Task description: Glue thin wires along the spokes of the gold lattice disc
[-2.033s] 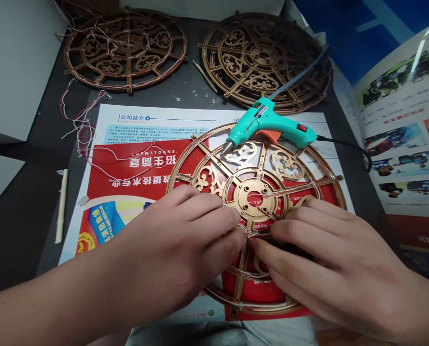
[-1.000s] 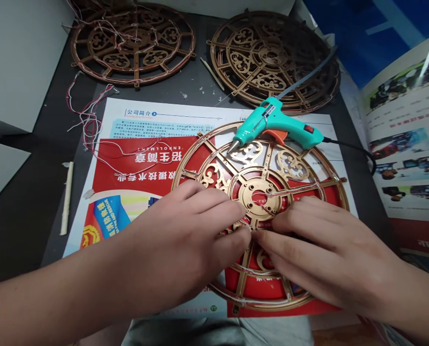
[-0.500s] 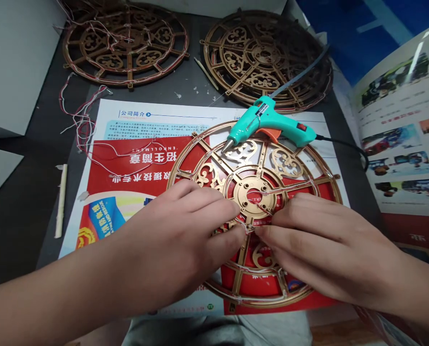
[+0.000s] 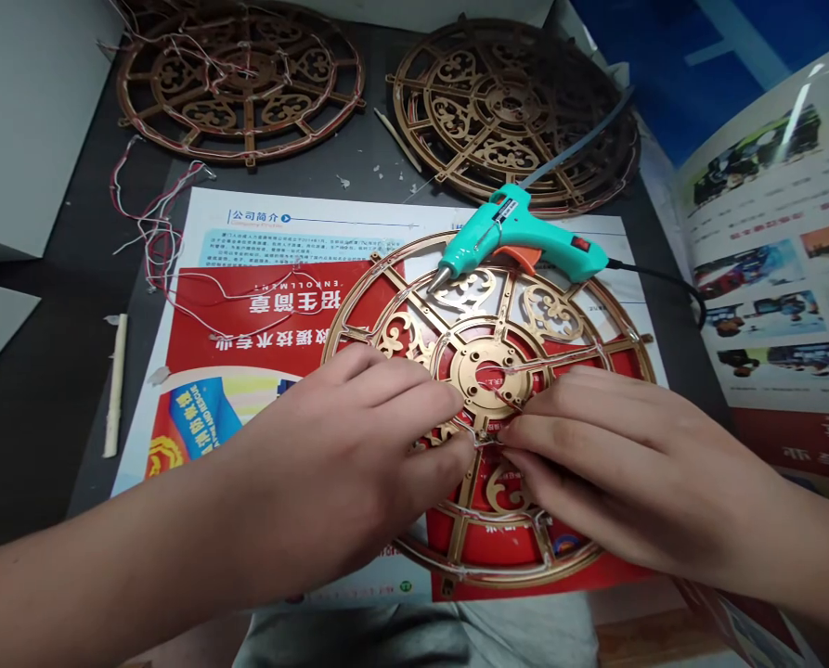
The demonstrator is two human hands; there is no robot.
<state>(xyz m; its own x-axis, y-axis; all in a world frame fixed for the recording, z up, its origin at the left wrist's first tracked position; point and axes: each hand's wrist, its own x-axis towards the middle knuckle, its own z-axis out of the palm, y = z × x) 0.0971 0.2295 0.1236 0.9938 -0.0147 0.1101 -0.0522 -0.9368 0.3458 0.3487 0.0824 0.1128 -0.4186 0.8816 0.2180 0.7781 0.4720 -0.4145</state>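
Note:
A round gold openwork frame lies on a red and white printed sheet before me. Thin red and white wires run along its ring and spokes and into its hub. My left hand is over the frame's left side, its thumb and forefinger closed on a thin wire just below the hub. From the right, my right hand pinches the wire close to the left fingertips. Its thumb sits a little below its fingers. A teal hot glue gun rests across the frame's far edge, nozzle pointing down and left.
Two more wired round frames, one at the back left and one at the back right, lie beyond. Loose wires and a glue stick are on the left. A curved printed sheet stands at right.
My right fingertips have shifted slightly at the wire, and the right thumb has dropped away a little from the fingers. My left hand stays nearly still. The glue gun has not moved on the frame.

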